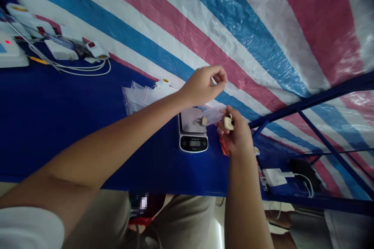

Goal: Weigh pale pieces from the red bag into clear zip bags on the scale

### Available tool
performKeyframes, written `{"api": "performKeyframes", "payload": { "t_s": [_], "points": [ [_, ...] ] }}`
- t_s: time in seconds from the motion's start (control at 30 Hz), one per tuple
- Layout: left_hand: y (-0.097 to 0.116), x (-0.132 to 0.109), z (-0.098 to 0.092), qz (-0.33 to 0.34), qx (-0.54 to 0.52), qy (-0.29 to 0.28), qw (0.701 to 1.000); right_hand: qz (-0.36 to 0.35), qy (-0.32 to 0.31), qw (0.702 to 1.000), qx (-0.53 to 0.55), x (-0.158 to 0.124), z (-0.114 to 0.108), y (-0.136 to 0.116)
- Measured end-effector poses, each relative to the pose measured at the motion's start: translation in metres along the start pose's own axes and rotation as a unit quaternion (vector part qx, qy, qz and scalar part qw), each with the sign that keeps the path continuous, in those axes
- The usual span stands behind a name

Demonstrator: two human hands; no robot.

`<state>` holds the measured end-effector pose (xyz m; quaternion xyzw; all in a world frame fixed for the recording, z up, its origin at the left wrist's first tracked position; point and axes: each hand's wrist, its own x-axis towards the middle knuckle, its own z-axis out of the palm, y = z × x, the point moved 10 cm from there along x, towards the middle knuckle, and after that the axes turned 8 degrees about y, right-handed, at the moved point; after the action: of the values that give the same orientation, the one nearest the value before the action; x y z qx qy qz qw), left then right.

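1 scale (193, 144) on table (154, 167) | bags (133, 98) left of scale | packet (224, 147) right

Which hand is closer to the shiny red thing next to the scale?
Right. The right hand appears just above the red thing, partly hiding it; the left hand is farther up, in front of the striped sheet.

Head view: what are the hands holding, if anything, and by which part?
The right hand holds a clear bag by one end, and a cream piece, grip point unclear. The left hand holds nothing visible.
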<state>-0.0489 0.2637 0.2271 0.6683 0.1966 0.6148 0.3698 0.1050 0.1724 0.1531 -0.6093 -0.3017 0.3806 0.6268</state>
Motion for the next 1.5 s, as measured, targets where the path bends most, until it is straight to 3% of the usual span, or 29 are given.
{"api": "performKeyframes", "payload": {
  "t_s": [0.1,0.3,0.4,0.5,0.6,0.77,0.87,1.0,1.5],
  "points": [
    [0.004,0.01,-0.017,-0.002,-0.017,0.041,0.999,-0.008,0.021,1.0,0.012,0.006,-0.003,0.006],
    [-0.009,0.013,-0.021,-0.017,-0.029,0.047,0.998,0.118,0.082,0.987,-0.071,-0.014,-0.065,0.111],
    [-0.022,0.005,-0.016,-0.046,-0.013,0.033,0.998,0.116,0.103,0.987,-0.037,-0.026,-0.091,0.134],
    [-0.048,-0.017,-0.022,-0.107,0.012,0.033,0.994,0.104,0.115,0.988,-0.01,-0.032,-0.106,0.139],
    [-0.078,-0.049,-0.042,-0.163,0.051,0.067,0.983,0.08,0.118,0.99,0.014,-0.031,-0.112,0.138],
    [-0.108,-0.092,-0.076,-0.186,0.111,0.142,0.966,0.014,0.157,0.985,0.076,-0.029,-0.133,0.141],
    [-0.108,-0.099,-0.075,-0.16,0.139,0.12,0.97,0.011,0.17,0.978,0.119,-0.03,-0.142,0.145],
    [-0.106,-0.101,-0.071,-0.136,0.17,0.094,0.971,-0.008,0.141,0.98,0.137,-0.031,-0.135,0.142],
    [-0.115,-0.106,-0.064,-0.139,0.192,0.071,0.969,-0.045,0.155,0.987,0.009,-0.037,-0.13,0.136]
  ]
}}
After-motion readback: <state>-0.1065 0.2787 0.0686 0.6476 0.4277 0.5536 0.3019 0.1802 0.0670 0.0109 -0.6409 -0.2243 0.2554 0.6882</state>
